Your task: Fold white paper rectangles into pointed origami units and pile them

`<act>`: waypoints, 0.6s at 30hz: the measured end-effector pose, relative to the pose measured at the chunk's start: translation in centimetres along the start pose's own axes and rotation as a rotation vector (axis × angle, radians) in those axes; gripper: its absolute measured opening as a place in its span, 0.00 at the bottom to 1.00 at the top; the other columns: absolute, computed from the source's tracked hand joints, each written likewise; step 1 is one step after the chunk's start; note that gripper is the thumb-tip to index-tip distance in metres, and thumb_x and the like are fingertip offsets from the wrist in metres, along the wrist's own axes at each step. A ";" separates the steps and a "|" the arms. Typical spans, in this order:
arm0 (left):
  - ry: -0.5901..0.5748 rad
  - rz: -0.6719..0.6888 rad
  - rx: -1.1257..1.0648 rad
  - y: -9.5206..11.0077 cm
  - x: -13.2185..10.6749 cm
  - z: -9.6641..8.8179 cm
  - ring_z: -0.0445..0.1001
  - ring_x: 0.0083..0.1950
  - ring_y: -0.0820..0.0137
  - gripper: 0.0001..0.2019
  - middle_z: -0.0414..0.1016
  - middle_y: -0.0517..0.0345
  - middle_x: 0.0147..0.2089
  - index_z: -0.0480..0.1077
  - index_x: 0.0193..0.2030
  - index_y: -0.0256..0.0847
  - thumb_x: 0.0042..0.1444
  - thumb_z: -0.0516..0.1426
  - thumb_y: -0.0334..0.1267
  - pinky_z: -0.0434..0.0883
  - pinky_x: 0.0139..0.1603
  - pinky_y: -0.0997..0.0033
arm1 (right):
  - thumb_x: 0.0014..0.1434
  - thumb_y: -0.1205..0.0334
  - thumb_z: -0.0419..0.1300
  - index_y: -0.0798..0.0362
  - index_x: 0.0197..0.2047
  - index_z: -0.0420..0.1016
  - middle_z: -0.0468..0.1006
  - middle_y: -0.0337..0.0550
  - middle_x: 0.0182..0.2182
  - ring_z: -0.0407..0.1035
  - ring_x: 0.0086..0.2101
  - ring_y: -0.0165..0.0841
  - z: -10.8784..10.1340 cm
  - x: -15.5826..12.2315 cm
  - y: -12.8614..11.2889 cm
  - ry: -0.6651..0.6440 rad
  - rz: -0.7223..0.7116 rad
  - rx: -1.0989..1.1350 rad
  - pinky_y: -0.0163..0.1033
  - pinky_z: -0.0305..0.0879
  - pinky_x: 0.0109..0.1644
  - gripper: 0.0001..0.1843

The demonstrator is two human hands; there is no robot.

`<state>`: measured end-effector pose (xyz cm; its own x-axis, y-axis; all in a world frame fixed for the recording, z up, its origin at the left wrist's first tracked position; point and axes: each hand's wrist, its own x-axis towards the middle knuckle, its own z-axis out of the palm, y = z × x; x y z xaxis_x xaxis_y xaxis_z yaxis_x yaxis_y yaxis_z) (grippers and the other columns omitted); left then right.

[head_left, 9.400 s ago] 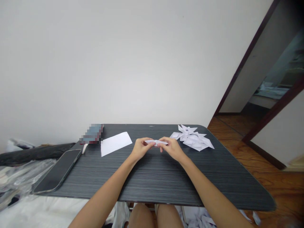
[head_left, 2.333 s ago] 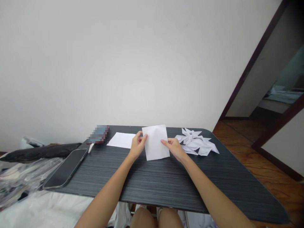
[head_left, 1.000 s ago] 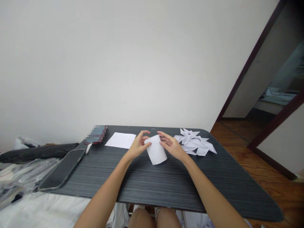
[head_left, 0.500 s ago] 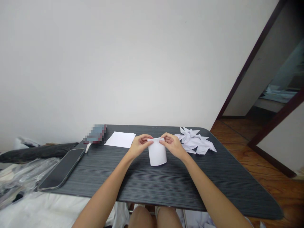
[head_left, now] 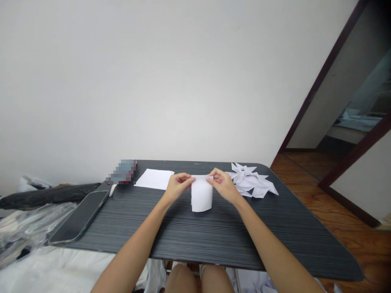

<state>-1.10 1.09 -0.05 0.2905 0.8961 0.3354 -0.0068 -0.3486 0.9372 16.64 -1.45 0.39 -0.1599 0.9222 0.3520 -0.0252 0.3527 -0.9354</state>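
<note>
Between my hands hangs a sheet of white paper (head_left: pixel 202 196), bent over at its top with its lower edge curved. My left hand (head_left: pixel 179 186) pinches the upper left corner between thumb and fingers. At the upper right corner, my right hand (head_left: pixel 222 185) grips the paper the same way. Behind my left hand lies a flat stack of white paper (head_left: pixel 155 179). Just beyond my right hand, several folded white paper pieces with pointed tips (head_left: pixel 256 183) are piled up.
A smartphone (head_left: pixel 79 217) lies at the left edge of the dark table (head_left: pixel 128 228). Farther back on that side is a blurred-out box-like item (head_left: pixel 122 173). A wall (head_left: pixel 195 89) rises behind the table. Plastic-wrapped things (head_left: pixel 33 228) fill the space to the left.
The paper has straightened along its top and shifted slightly left at the bottom. My right hand has risen a little, and both hands still pinch the corners.
</note>
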 end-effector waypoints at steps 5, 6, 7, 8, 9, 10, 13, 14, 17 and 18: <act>0.005 0.028 0.064 0.1 -0.3 0.2 0.64 0.18 0.77 0.12 0.67 0.62 0.17 0.68 0.24 0.35 0.44 0.57 0.43 0.63 0.22 0.76 | 0.48 0.55 0.56 0.52 0.27 0.58 0.67 0.35 0.21 0.63 0.23 0.27 0.0 0.0 0.0 -0.007 0.007 -0.028 0.32 0.57 0.26 0.12; 0.005 0.028 0.065 0.1 -0.3 0.2 0.65 0.19 0.76 0.12 0.67 0.61 0.17 0.68 0.24 0.35 0.45 0.57 0.43 0.64 0.22 0.76 | 0.48 0.55 0.56 0.52 0.26 0.57 0.67 0.35 0.20 0.62 0.22 0.27 0.0 0.0 0.0 -0.006 0.007 -0.031 0.32 0.57 0.25 0.12; 0.005 0.028 0.065 0.1 -0.4 0.2 0.66 0.19 0.76 0.12 0.68 0.61 0.17 0.68 0.24 0.35 0.45 0.57 0.43 0.64 0.22 0.76 | 0.48 0.55 0.56 0.52 0.26 0.57 0.67 0.34 0.20 0.62 0.22 0.26 0.0 0.0 0.0 -0.004 0.006 -0.030 0.31 0.56 0.25 0.12; 0.006 0.028 0.064 0.2 -0.4 0.3 0.66 0.19 0.75 0.11 0.68 0.61 0.17 0.68 0.24 0.35 0.45 0.57 0.43 0.65 0.22 0.76 | 0.48 0.55 0.56 0.52 0.26 0.57 0.66 0.34 0.20 0.62 0.22 0.26 0.0 0.0 0.0 -0.002 0.004 -0.025 0.31 0.56 0.25 0.12; 0.006 0.030 0.066 0.2 -0.4 0.3 0.67 0.19 0.75 0.11 0.68 0.61 0.17 0.68 0.24 0.34 0.45 0.57 0.43 0.65 0.22 0.76 | 0.48 0.56 0.56 0.52 0.26 0.57 0.66 0.34 0.20 0.62 0.21 0.26 0.0 0.0 0.0 -0.001 0.000 -0.017 0.31 0.56 0.24 0.12; 0.004 0.032 0.070 0.3 -0.4 0.3 0.67 0.19 0.75 0.11 0.68 0.61 0.17 0.68 0.23 0.34 0.45 0.57 0.43 0.65 0.22 0.76 | 0.48 0.56 0.57 0.52 0.26 0.57 0.67 0.34 0.20 0.62 0.21 0.26 0.1 0.0 0.0 0.000 -0.003 -0.008 0.31 0.56 0.24 0.11; -0.010 0.043 0.088 0.4 -0.5 0.3 0.66 0.18 0.76 0.12 0.68 0.61 0.16 0.68 0.23 0.34 0.46 0.56 0.42 0.64 0.22 0.76 | 0.47 0.57 0.58 0.53 0.27 0.58 0.68 0.34 0.20 0.62 0.21 0.25 0.1 0.0 -0.1 0.003 0.013 0.025 0.30 0.56 0.24 0.11; -0.013 0.044 0.091 0.4 -0.5 0.2 0.66 0.18 0.76 0.12 0.68 0.61 0.16 0.68 0.23 0.34 0.46 0.56 0.42 0.64 0.22 0.76 | 0.46 0.57 0.58 0.52 0.28 0.59 0.69 0.33 0.20 0.63 0.21 0.26 0.1 0.0 -0.1 0.005 0.034 0.046 0.31 0.56 0.24 0.11; -0.008 0.042 0.083 0.5 -0.4 0.0 0.66 0.18 0.76 0.12 0.68 0.61 0.16 0.68 0.23 0.34 0.46 0.56 0.42 0.64 0.22 0.77 | 0.43 0.56 0.60 0.52 0.36 0.62 0.71 0.33 0.20 0.66 0.22 0.28 -0.1 0.1 0.1 0.016 0.128 0.107 0.33 0.60 0.27 0.17; -0.005 0.038 0.077 0.5 -0.4 0.0 0.66 0.18 0.77 0.12 0.68 0.61 0.16 0.67 0.23 0.34 0.46 0.56 0.42 0.64 0.21 0.77 | 0.42 0.55 0.61 0.53 0.36 0.64 0.71 0.34 0.19 0.66 0.22 0.29 -0.2 0.1 0.2 0.026 0.158 0.114 0.34 0.60 0.28 0.18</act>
<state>-1.25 0.61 0.31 0.2958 0.8808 0.3697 0.0559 -0.4023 0.9138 16.83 -1.23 0.26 -0.1451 0.9690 0.1998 -0.1138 0.1842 -0.9763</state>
